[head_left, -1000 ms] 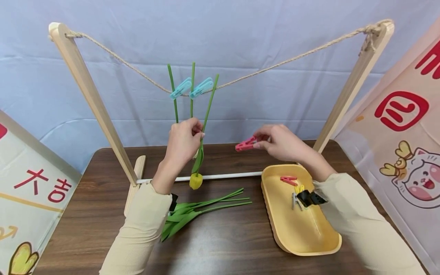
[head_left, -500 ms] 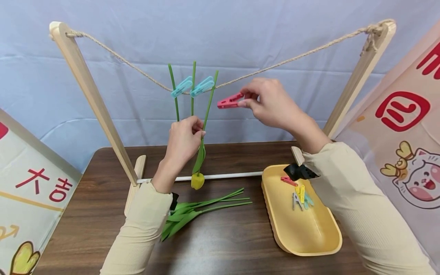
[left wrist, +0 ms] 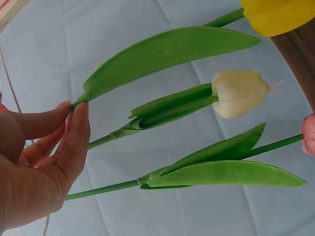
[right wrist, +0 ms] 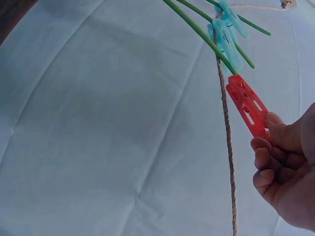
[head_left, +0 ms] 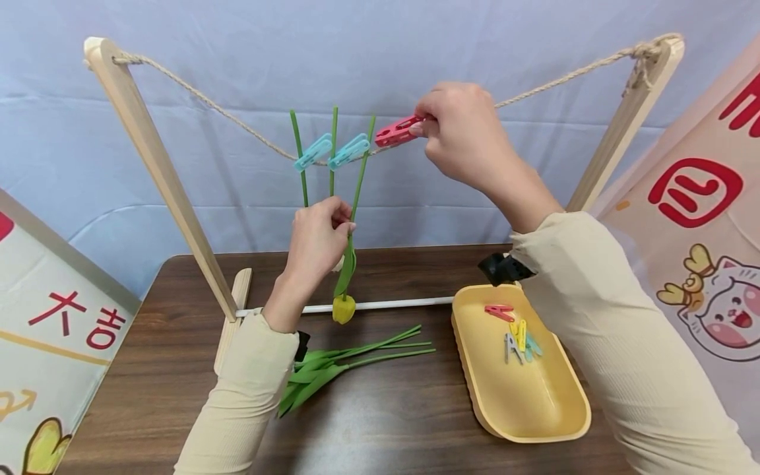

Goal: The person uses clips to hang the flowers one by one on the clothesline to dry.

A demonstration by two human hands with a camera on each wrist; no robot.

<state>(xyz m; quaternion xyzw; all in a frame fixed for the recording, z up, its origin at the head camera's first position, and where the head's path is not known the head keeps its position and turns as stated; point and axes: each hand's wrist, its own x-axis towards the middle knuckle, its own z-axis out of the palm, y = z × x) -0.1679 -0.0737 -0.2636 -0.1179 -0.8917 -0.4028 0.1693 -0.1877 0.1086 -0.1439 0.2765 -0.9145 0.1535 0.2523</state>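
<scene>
My left hand (head_left: 320,236) pinches the green stem of an upside-down yellow tulip (head_left: 344,309) between thumb and fingertips; its stem rises across the rope. In my right hand (head_left: 466,135) is a red clothespin (head_left: 396,132), pinched at its handle end, its nose close beside the upper stem at the rope (right wrist: 227,137). Two light blue clothespins (head_left: 313,153) clip two other stems to the rope just left of it. Those stems bear a white tulip (left wrist: 240,93) and a pink tulip (left wrist: 309,133), both hanging head down in the left wrist view.
The rope sags between two wooden posts (head_left: 157,165) joined low down by a white rod (head_left: 404,303). Several green stems and leaves (head_left: 332,366) lie on the brown table (head_left: 380,422). A yellow tray (head_left: 510,402) at the right holds red, yellow, grey and blue clothespins.
My right hand has risen from above the tray's far end to the rope, carrying the red clothespin left to the stem. My left hand stays nearly still as the tulip's stem swings slightly more upright.
</scene>
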